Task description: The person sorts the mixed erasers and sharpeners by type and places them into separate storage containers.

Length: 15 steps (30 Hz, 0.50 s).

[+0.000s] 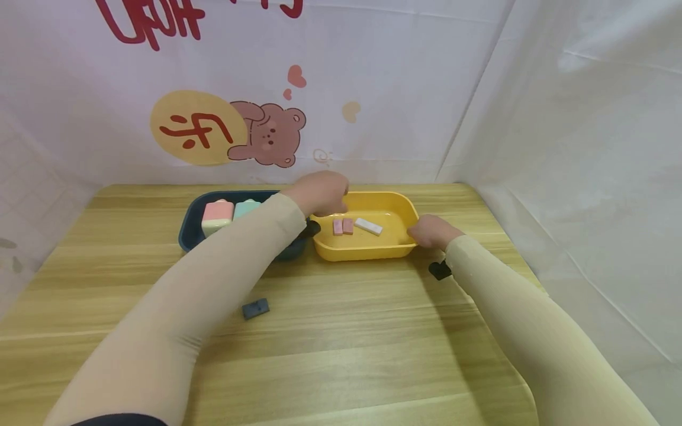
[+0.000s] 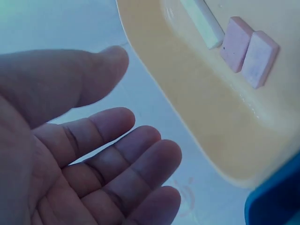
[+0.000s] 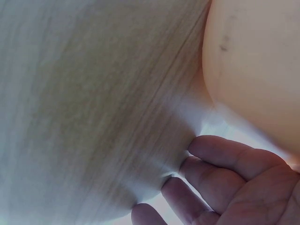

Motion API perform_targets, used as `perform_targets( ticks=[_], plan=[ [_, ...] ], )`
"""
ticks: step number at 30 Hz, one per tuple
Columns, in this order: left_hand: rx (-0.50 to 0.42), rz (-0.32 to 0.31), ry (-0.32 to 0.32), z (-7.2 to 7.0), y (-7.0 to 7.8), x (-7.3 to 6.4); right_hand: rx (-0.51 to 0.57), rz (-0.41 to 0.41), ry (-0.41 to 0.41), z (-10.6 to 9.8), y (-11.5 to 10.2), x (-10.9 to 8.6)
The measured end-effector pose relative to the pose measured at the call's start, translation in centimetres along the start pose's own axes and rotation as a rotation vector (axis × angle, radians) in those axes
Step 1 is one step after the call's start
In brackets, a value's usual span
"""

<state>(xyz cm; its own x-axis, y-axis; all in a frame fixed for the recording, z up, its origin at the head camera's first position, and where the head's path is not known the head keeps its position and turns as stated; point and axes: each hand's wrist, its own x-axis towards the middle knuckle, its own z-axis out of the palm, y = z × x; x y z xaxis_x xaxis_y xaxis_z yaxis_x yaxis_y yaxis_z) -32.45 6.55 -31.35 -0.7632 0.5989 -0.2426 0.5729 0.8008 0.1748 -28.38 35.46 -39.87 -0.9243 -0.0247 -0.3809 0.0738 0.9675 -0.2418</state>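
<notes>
A yellow tray (image 1: 367,254) holds two small pink blocks (image 1: 343,226) and a longer white block (image 1: 368,226). My left hand (image 1: 323,192) hovers by the tray's far left corner. In the left wrist view its fingers (image 2: 154,164) are spread loosely, with nothing between them and the thumb. My right hand (image 1: 433,232) is at the tray's right end. In the right wrist view its fingers (image 3: 220,187) lie outside the tray wall (image 3: 253,70), their tips against the wooden table; that thumb is hidden there.
Left of the yellow tray is a dark blue tray (image 1: 187,228), partly covered by my left arm. In it sit a pink-topped container (image 1: 217,216) and a mint-topped one (image 1: 245,207). A dark grey block (image 1: 256,308) lies on the table (image 1: 341,343). A printed curtain (image 1: 399,89) hangs behind.
</notes>
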Motion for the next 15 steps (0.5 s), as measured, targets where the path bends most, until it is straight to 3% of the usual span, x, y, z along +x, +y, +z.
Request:
perform_targets(
  ticks=[15],
  plan=[
    [0.031, 0.019, 0.013, 0.4, -1.4, -6.7, -0.019, 0.003, 0.015, 0.1, -0.1, 0.0]
  ],
)
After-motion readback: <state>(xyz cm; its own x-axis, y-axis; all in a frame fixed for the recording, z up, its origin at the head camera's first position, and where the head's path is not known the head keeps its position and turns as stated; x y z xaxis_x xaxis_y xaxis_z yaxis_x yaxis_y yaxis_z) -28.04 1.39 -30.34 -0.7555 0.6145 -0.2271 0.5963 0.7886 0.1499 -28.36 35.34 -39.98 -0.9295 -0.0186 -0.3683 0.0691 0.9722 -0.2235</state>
